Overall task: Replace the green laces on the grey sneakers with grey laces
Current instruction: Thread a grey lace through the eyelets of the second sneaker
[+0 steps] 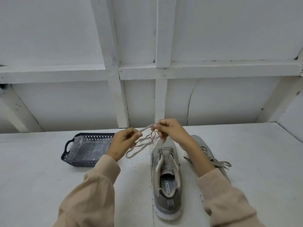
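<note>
Head view is showing a long, soft grey shoelace (146, 128) being held up over the white table (49, 185). The left hand (122, 143) and right hand (170, 130) are both pinching it, probably stretching it out to find an end. The grey sneaker with no lace (166, 177) is lying just below. The right arm is hiding part of the second grey sneaker (211, 154). The dark plastic basket (73, 159) is sitting to the left, and its insides are hard to make out.
</note>
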Tool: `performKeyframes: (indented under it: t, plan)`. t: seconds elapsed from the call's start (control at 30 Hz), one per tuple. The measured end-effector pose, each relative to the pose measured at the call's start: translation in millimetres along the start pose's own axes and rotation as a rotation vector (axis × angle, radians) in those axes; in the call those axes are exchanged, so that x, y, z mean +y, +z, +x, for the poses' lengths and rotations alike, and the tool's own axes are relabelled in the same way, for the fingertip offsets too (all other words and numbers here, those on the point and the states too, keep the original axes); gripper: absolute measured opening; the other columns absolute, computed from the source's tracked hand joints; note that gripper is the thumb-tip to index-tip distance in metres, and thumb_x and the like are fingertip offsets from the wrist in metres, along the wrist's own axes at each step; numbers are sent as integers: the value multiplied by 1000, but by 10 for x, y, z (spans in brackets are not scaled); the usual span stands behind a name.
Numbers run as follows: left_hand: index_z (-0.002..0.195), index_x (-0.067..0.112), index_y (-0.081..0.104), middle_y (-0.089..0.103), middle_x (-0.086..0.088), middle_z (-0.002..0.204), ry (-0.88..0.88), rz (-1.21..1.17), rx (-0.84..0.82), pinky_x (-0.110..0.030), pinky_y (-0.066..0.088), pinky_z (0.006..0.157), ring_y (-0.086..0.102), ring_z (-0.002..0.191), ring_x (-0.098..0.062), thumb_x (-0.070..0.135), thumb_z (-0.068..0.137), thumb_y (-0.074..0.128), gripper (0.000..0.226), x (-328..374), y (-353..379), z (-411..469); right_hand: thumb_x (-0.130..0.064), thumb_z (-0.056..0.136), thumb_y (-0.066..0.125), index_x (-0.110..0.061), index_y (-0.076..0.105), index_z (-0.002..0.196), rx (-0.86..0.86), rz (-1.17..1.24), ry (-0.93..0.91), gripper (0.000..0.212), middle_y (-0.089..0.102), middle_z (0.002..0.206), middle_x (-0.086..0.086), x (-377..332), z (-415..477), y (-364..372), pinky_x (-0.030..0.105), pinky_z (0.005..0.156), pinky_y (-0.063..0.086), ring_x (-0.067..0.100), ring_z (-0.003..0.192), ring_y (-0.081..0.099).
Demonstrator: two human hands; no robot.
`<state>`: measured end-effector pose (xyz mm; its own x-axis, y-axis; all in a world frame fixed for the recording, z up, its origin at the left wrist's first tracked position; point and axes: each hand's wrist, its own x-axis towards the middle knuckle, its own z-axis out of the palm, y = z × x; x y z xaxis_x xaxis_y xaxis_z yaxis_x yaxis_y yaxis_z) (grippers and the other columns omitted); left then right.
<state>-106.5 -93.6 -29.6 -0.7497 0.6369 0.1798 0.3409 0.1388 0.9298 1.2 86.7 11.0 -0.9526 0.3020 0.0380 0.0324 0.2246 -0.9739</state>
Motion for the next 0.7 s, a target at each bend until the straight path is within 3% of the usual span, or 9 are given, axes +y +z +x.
performKeyframes:
  t: [0.1,0.27,0.47,0.57,0.63,0.7]
  plan:
    - [80,19,73,66,-17,81,2,-9,-17,-24,51,61,58,68,-17,30,91,66,17,-76,-162,13,-16,99,52,-6,66,88,200,274,12,20,39,50,-6,-94,19,-322,20,41,32,8,37,32]
    - [78,12,71,57,9,62,-27,-1,46,-18,43,55,48,62,-14,19,93,62,18,-166,-346,-15,-21,101,47,-9,59,84,656,665,-52,24,35,45,-10,-12,-33,-874,16,36,27,5,33,26]
    - [78,15,72,61,10,62,-57,-12,161,-31,46,64,49,59,-7,40,79,68,25,-307,-616,6,-29,105,38,-18,51,79,1067,846,-130,31,31,42,-11,128,-276,-1341,17,36,18,5,34,21]
    - [82,18,70,60,7,67,-72,-18,227,-41,49,69,49,64,-12,32,85,69,14,-402,-696,51,-33,104,40,-19,53,80,1148,885,-122,31,30,44,-9,166,-410,-1425,19,38,17,8,37,19]
    - [86,23,67,55,-1,72,-81,-60,257,-39,47,67,47,65,-17,22,90,67,4,-421,-662,82,-35,104,39,-20,54,83,1132,912,-95,30,30,44,-9,194,-442,-1397,18,39,17,8,36,19]
    - [90,25,64,54,-3,80,-95,-130,276,-32,46,61,48,63,-15,15,93,63,10,-380,-558,121,-37,105,37,-21,55,86,1068,957,-50,30,29,43,-9,246,-422,-1293,16,37,18,7,34,20]
